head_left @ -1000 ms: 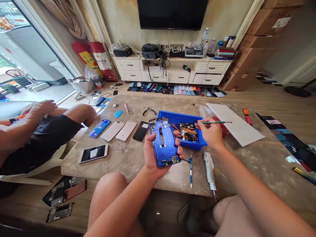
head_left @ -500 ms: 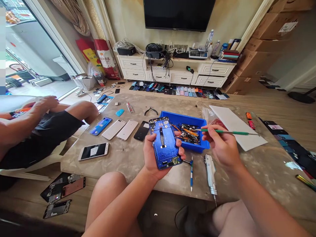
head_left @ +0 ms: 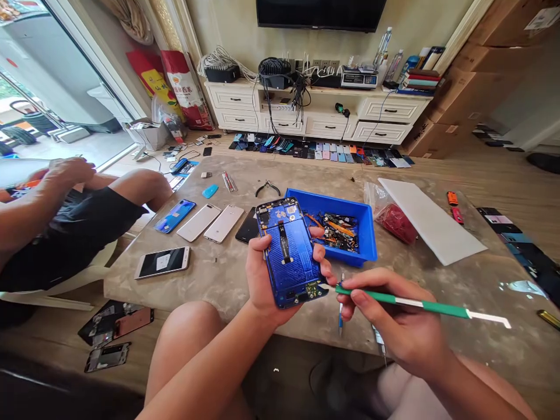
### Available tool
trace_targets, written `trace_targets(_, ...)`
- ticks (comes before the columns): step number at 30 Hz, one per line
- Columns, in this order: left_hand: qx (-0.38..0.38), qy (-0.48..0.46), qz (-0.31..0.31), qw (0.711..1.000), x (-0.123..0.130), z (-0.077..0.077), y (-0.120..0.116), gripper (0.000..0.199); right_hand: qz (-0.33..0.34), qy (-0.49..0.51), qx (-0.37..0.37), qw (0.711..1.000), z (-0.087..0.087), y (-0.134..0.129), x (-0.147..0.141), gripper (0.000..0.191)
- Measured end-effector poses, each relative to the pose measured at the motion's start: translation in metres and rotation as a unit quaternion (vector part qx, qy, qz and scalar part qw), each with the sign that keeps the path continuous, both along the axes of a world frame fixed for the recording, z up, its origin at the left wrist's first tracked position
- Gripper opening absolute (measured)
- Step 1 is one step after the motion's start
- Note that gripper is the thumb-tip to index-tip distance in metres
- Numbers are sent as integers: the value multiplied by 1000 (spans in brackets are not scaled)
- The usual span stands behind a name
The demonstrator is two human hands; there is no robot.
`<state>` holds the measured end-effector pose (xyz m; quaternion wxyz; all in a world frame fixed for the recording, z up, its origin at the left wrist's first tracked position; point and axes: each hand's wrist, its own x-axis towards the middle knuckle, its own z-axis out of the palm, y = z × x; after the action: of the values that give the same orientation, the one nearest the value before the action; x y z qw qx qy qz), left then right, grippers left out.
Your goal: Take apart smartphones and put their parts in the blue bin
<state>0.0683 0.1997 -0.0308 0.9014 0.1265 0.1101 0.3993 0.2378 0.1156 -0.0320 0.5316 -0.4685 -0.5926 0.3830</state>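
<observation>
In my left hand (head_left: pixel 262 280) lies an opened phone (head_left: pixel 294 271), its blue inner frame, black ribbon cable and lower circuit board facing me. My fingers wrap round both long edges. My right hand (head_left: pixel 402 321) pinches a thin green-handled pry tool (head_left: pixel 437 306) with a bent metal end pointing right. Its other end is close to the phone's lower right corner; whether it touches, I cannot tell. Behind the phone stands a blue plastic bin (head_left: pixel 367 233) holding small phone parts and orange flex cables. A blue pen-like screwdriver (head_left: pixel 340 321) is partly hidden by my right hand.
Several phones, one a white-framed phone (head_left: pixel 163 262), lie on the table (head_left: pixel 210 291) at left. Pliers (head_left: pixel 268 188) sit beyond the bin. A white foam sheet (head_left: pixel 433 221) and a bag of red material (head_left: pixel 396 223) lie at right. Another person's knee (head_left: pixel 146 189) is at the left.
My right hand has come down and toward me, bringing the pry tool from above the bin to beside the phone's lower corner. My left hand still holds the phone.
</observation>
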Motion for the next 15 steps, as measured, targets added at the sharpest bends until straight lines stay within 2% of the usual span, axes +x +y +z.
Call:
trace_targets(6,4,-18,-5,1000,0,-5,0,63,3,-30,7,1000,2,-2,0,13)
trace_targets(15,6,-24,-2,1000,0,-3,0,63,-7,6,-6,1000,-3,-2,-3,15)
